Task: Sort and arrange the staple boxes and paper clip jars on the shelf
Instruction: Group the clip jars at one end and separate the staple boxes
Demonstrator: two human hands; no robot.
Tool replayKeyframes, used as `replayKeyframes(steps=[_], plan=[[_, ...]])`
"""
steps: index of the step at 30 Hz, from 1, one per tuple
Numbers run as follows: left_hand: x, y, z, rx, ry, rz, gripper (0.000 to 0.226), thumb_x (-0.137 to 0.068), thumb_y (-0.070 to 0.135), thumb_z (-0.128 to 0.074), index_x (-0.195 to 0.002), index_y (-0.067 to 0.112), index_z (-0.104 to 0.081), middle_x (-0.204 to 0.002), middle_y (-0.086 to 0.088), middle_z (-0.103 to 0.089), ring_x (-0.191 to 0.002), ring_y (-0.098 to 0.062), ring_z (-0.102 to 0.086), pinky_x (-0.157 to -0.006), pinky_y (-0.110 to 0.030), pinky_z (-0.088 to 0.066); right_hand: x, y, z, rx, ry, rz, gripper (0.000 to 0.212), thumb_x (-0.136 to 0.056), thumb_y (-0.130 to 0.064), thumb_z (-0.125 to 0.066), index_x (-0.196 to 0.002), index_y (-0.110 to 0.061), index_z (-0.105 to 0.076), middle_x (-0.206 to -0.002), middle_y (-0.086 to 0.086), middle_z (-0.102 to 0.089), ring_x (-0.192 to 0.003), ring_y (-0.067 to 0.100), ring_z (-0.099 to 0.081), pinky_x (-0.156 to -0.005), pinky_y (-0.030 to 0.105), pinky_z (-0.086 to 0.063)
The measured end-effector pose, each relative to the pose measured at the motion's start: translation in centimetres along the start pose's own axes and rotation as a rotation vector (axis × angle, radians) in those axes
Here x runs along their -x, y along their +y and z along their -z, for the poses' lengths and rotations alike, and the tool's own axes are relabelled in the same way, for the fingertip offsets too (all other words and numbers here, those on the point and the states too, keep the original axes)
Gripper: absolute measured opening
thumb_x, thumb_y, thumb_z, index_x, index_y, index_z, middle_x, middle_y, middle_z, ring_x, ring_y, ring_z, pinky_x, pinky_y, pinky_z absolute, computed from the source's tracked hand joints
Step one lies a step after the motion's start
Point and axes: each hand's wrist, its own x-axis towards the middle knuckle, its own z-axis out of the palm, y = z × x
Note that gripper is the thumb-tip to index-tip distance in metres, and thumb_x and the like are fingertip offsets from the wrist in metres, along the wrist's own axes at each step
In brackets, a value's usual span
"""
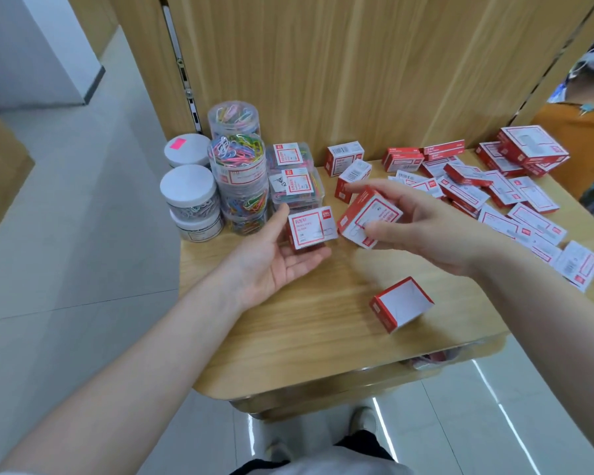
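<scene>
On the wooden shelf (288,323), my left hand (271,258) lies palm up and holds a red-and-white staple box (311,228) between thumb and fingers. My right hand (426,231) grips a second, tilted red-and-white box (369,216) just to the right of the first. Another box (401,303) lies alone near the front edge. Several red staple boxes (494,193) are scattered across the right side. Clear jars of coloured paper clips (239,166) and white-lidded jars (189,190) are stacked at the back left, with flat clear clip boxes (295,180) beside them.
A wood-grain panel (357,63) rises behind the shelf. A person in an orange top (576,138) stands at the far right. Below the shelf's rounded front edge lies a glossy tiled floor (477,406), with my shoe (364,419) on it. A grey floor stretches to the left.
</scene>
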Motion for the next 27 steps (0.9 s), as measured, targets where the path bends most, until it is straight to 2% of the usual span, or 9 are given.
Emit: replayKeyframes(steps=[2,4,8,13,16,20,22,24,27], plan=[[-0.2,-0.1,0.1,-0.013,-0.008,0.004,0.042,-0.094,0.041,-0.040,-0.116,0.008,-0.055,-0.082,-0.011,-0.072,-0.066,-0.023,-0.071,-0.053,-0.024,-0.056,0.1,-0.5,0.1,0.259,-0.004,0.074,0.060,-0.083,0.006,-0.059,-0.131,-0.026,-0.045,-0.110,-0.003,-0.060,-0.089,0.010,-0.060,-0.082,0.023,-0.052],[-0.4,-0.2,0.1,-0.047,-0.025,-0.003,0.037,-0.094,0.039,-0.040,-0.109,0.009,-0.058,-0.087,-0.012,-0.070,-0.066,-0.022,-0.071,-0.055,-0.024,-0.057,-0.1,-0.4,0.0,0.444,0.046,0.111,0.063,-0.079,0.003,-0.065,-0.129,-0.029,-0.044,-0.100,-0.010,-0.056,-0.081,0.014,-0.055,-0.077,0.023,-0.047],[-0.7,-0.7,-0.2,-0.160,-0.061,-0.012,0.035,-0.095,0.038,-0.039,-0.097,0.012,-0.062,-0.079,-0.008,-0.072,-0.066,-0.020,-0.071,-0.058,-0.023,-0.058,-0.8,0.3,-0.9,0.379,0.152,0.060,0.049,-0.073,-0.007,-0.074,-0.112,-0.025,-0.052,-0.096,-0.003,-0.059,-0.073,0.015,-0.051,-0.076,0.036,-0.048],[-0.6,-0.6,-0.8,-0.293,-0.107,-0.015,0.031,-0.093,0.038,-0.042,-0.096,0.013,-0.061,-0.084,-0.009,-0.069,-0.068,-0.020,-0.068,-0.062,-0.026,-0.059,-0.5,0.6,-1.4,0.619,0.126,0.191,0.038,-0.075,-0.009,-0.073,-0.109,-0.024,-0.064,-0.110,-0.004,-0.048,-0.072,0.007,-0.053,-0.071,0.014,-0.044],[-0.3,-1.2,-0.9,-0.575,-0.131,-0.112,0.042,-0.073,0.050,-0.062,-0.101,0.018,-0.057,-0.076,-0.001,-0.069,-0.062,-0.017,-0.064,-0.055,-0.025,-0.054,-0.5,1.2,-2.0,0.802,0.046,0.221,0.047,-0.077,-0.013,-0.072,-0.121,-0.023,-0.057,-0.114,-0.005,-0.045,-0.073,0.005,-0.049,-0.069,0.005,-0.038],[-0.3,-1.6,0.2,-1.231,-0.068,-0.411,0.060,-0.056,0.055,-0.077,-0.104,0.031,-0.051,-0.096,0.013,-0.065,-0.086,-0.005,-0.062,-0.076,-0.023,-0.051,0.1,2.0,-2.0,0.899,0.048,0.156,0.063,-0.077,-0.022,-0.072,-0.132,-0.023,-0.041,-0.115,-0.005,-0.046,-0.083,0.009,-0.049,-0.069,0.006,-0.035],[0.0,-1.8,0.4,-1.434,0.038,-0.575,0.052,-0.061,0.060,-0.071,-0.098,0.030,-0.050,-0.095,0.014,-0.058,-0.091,-0.008,-0.056,-0.075,-0.020,-0.044,1.1,1.9,-0.4,0.835,-0.036,0.122,0.066,-0.074,-0.027,-0.075,-0.129,-0.029,-0.039,-0.112,-0.013,-0.040,-0.092,0.001,-0.046,-0.073,0.004,-0.034],[-0.1,-1.9,0.7,-1.568,0.129,-0.641,0.071,-0.056,0.076,-0.057,-0.103,0.023,-0.052,-0.109,0.008,-0.050,-0.107,-0.013,-0.046,-0.090,-0.027,-0.038,2.2,1.4,1.2,0.857,-0.231,0.055,0.065,-0.071,-0.034,-0.076,-0.125,-0.034,-0.038,-0.116,-0.018,-0.039,-0.103,-0.007,-0.038,-0.083,0.003,-0.031],[-0.4,-1.6,1.4,-1.567,0.189,-0.561,0.096,-0.050,0.075,-0.053,-0.126,0.018,-0.046,-0.129,0.003,-0.045,-0.123,-0.017,-0.038,-0.104,-0.033,-0.030,2.7,2.0,2.0,1.150,-0.444,-0.075,0.065,-0.071,-0.044,-0.072,-0.127,-0.037,-0.039,-0.126,-0.014,-0.039,-0.117,0.007,-0.031,-0.099,0.028,-0.035]])
